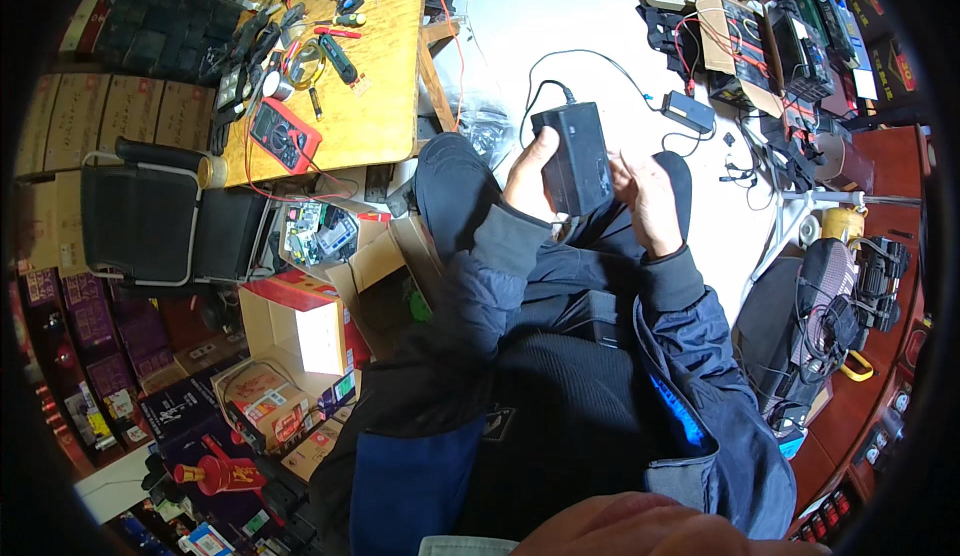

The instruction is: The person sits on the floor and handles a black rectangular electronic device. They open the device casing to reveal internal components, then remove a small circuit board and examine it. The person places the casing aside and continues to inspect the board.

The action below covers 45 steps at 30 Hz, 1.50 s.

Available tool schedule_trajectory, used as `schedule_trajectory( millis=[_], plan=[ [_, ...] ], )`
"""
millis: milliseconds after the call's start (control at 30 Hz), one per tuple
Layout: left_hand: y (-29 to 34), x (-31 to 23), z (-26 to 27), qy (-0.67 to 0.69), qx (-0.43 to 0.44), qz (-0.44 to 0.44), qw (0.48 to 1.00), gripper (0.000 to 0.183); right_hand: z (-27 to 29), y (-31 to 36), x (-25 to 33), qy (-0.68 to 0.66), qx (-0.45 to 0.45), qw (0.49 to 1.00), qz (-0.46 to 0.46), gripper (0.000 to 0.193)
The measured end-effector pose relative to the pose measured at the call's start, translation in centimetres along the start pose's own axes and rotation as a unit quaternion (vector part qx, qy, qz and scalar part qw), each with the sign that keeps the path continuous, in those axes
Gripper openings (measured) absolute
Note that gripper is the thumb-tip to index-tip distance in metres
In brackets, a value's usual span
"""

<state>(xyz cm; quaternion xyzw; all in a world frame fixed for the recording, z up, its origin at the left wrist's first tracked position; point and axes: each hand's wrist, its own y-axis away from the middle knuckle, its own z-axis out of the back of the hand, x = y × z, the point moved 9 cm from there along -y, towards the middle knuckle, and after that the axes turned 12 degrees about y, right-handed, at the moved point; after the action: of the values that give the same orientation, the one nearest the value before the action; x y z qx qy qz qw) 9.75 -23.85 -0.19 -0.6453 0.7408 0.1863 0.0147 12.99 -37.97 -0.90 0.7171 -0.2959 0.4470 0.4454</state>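
My left hand (pixel 530 178) grips a black box-shaped power unit (pixel 577 156), its thumb lying along the left side. A black cord runs out of the unit's far end, loops over the white floor and leads toward a smaller black adapter (pixel 688 111) on the right. Close by the unit's right side is my right hand (pixel 648 196), its fingers drawn together at the edge. Whether those fingers touch the unit or pinch something small cannot be made out. Another dark box-like object (pixel 600 316) rests near my lap.
At the left, a wooden table (pixel 390 106) bears a red multimeter (pixel 284 137) and scattered tools. Open cardboard boxes (pixel 290 331) and a black chair (pixel 140 221) stand below it. Cables, a carton of electronics (pixel 735 51) and a dark padded bag (pixel 815 296) lie to the right.
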Motion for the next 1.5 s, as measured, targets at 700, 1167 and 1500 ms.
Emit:
schedule_trajectory(
  millis=[700, 1167, 1500],
  plan=[
    [0.5, 0.3, -1.0, -0.208, -0.012, -0.061, 0.976, 0.057, -1.6, 1.5, 5.4, 0.153, 0.015, 0.983, 0.104, 0.055],
    [1.0, 0.2, -1.6, -0.243, -0.01, -0.084, 0.966, 0.061, -0.4, 1.8, 6.1, 0.126, -0.023, 0.98, 0.152, 0.04],
    [1.4, 0.2, -1.9, -0.269, -0.008, -0.072, 0.96, 0.059, -0.5, 2.1, 6.3, 0.122, -0.018, 0.981, 0.147, 0.036]
  ],
)
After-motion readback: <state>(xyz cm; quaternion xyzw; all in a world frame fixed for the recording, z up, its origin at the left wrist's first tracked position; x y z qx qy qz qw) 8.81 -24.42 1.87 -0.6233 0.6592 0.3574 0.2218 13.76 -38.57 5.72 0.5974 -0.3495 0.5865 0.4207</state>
